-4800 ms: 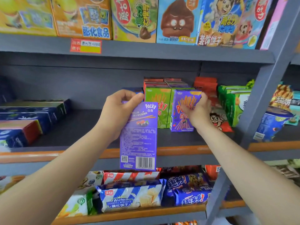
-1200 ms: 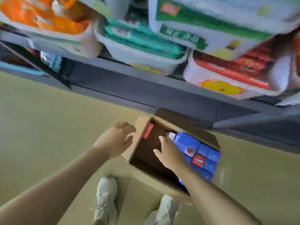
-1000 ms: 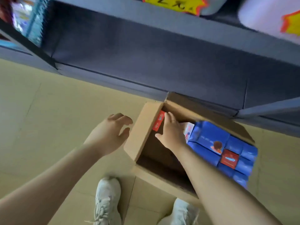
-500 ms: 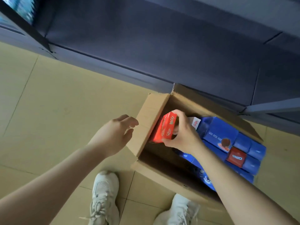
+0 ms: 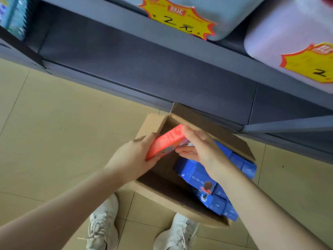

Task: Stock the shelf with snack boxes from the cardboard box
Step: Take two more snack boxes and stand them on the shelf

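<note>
An open cardboard box [image 5: 153,123] stands on the floor against the foot of the grey shelf [image 5: 162,73]. Several blue snack boxes [image 5: 198,175] fill its right half; the left half shows bare cardboard. Above the box's left side a red snack box [image 5: 167,140] is held tilted between both hands. My left hand [image 5: 133,157] grips its lower left end, fingers curled round the edge. My right hand [image 5: 200,148] holds its upper right end, with the thumb on top and fingers below.
Two white shoes [image 5: 102,224] stand on the beige tiled floor [image 5: 54,132] just in front of the cardboard box. White bins with yellow price tags [image 5: 178,17] sit on the shelf overhead. Open floor lies to the left.
My right hand lifted the red snack box out of the cardboard box. My left hand moved right from the box flap and took hold of the red box's lower end.
</note>
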The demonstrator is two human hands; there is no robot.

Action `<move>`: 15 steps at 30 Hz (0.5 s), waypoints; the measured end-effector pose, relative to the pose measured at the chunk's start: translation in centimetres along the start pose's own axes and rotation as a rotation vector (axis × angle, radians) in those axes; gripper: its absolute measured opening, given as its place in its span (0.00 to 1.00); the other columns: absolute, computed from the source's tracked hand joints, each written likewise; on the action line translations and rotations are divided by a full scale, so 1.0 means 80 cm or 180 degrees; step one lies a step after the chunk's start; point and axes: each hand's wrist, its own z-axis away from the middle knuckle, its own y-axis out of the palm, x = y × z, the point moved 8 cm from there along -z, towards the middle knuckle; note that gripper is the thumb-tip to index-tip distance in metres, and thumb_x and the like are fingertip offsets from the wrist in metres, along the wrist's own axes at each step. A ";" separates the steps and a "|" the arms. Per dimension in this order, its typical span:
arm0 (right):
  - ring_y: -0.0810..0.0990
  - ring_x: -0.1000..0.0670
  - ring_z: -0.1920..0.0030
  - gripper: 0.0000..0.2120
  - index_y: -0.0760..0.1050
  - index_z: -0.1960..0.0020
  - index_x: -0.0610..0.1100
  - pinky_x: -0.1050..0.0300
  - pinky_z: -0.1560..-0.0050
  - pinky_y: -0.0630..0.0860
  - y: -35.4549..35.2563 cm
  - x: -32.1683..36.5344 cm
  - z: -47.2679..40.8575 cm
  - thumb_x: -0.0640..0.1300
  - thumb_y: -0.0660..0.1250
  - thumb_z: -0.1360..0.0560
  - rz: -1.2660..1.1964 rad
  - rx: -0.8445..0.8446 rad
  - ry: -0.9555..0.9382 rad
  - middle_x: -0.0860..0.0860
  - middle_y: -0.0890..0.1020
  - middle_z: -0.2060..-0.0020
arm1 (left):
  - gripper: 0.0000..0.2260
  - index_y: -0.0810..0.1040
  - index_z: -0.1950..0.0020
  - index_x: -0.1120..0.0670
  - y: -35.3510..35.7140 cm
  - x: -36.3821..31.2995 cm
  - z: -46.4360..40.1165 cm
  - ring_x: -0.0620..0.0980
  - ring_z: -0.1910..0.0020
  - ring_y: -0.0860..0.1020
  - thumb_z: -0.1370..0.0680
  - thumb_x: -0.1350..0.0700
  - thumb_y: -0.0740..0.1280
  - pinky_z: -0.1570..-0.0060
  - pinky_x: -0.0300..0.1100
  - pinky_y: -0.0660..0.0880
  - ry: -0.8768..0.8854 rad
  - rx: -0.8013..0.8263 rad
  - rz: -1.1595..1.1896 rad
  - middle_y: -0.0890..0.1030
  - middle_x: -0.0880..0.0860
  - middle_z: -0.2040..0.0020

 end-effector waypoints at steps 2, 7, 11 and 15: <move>0.82 0.47 0.53 0.28 0.77 0.49 0.45 0.51 0.46 0.77 -0.019 -0.015 -0.023 0.69 0.57 0.30 0.0325 -0.0304 0.0033 0.47 0.82 0.56 | 0.21 0.68 0.37 0.52 0.001 0.022 -0.011 0.60 0.53 0.79 0.27 0.50 0.69 0.57 0.48 0.76 -0.0284 -0.0078 0.0083 0.81 0.55 0.51; 0.74 0.44 0.40 0.18 0.74 0.41 0.41 0.51 0.41 0.70 -0.045 -0.079 -0.095 0.53 0.62 0.23 0.3714 -0.0386 -0.0390 0.45 0.76 0.41 | 0.23 0.66 0.36 0.53 0.023 0.069 -0.029 0.51 0.60 0.76 0.27 0.52 0.70 0.60 0.40 0.70 -0.0702 -0.0160 0.0456 0.77 0.48 0.55; 0.70 0.44 0.36 0.26 0.68 0.37 0.44 0.51 0.36 0.65 -0.031 -0.106 -0.128 0.59 0.64 0.27 0.5732 -0.0619 -0.0451 0.45 0.72 0.39 | 0.21 0.67 0.36 0.52 0.041 0.102 -0.031 0.50 0.59 0.76 0.27 0.53 0.69 0.62 0.38 0.70 -0.0945 -0.0226 0.0673 0.77 0.47 0.55; 0.69 0.41 0.36 0.32 0.64 0.36 0.44 0.49 0.35 0.63 -0.022 -0.127 -0.146 0.62 0.68 0.32 0.6299 -0.0758 -0.0225 0.40 0.69 0.36 | 0.18 0.68 0.39 0.51 0.044 0.124 -0.027 0.46 0.64 0.75 0.26 0.54 0.69 0.69 0.28 0.66 -0.1156 -0.0358 0.0773 0.76 0.47 0.56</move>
